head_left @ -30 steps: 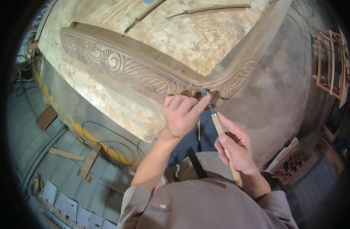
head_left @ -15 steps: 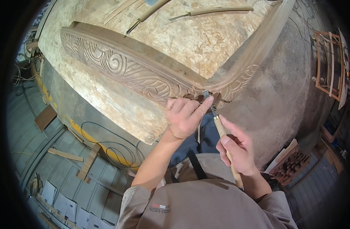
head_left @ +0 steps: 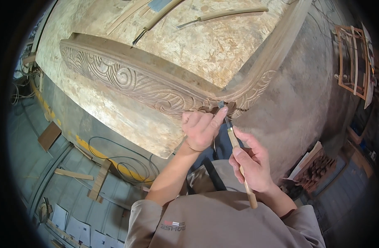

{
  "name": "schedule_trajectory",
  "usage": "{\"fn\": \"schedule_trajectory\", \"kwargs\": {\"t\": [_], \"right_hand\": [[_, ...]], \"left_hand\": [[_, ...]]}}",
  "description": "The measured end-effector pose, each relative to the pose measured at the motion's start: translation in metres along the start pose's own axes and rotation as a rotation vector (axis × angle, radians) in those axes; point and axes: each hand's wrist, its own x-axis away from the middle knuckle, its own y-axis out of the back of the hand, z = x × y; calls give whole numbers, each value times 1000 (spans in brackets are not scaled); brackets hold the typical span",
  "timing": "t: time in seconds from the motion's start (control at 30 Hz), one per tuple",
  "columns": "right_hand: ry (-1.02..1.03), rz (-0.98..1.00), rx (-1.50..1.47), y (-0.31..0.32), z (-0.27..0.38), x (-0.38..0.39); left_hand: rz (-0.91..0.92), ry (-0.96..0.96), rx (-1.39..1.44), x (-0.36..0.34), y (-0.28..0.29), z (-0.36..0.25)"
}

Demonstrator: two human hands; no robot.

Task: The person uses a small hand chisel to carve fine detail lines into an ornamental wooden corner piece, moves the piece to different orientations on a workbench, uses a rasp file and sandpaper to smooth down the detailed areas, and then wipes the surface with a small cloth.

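Basically same hold as a second ago: right hand [head_left: 253, 161] clenches the chisel [head_left: 233, 138], left hand [head_left: 201, 129] steadies its blade, pinch unclear, so work stays at the carved wood [head_left: 169, 95] corner, just right of centre.

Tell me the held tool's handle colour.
The handle in the right hand is light tan; head view shows it best.

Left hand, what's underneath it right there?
The left hand overlaps the near edge of the carved wood, and the steel blade of a chisel shows just past one fingertip. Whatever lies directly beneath the hand is covered.
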Motion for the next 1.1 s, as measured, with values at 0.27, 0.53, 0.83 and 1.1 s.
{"fn": "schedule_trajectory", "kwargs": {"t": [0.27, 0.53, 0.83, 1.1], "right_hand": [[-62, -158, -66, -26, -5, 0], [24, -162, -140, -26, -11, -8], [-84, -111, -101, -36, 15, -3], [-71, -209, -58, -38, -4, -12]], "left_hand": [[40, 9, 17, 3, 3, 1], [68, 17, 27, 1, 4, 2], [29, 19, -15, -3, 4, 2], [58, 15, -9, 4, 3, 1]]}}
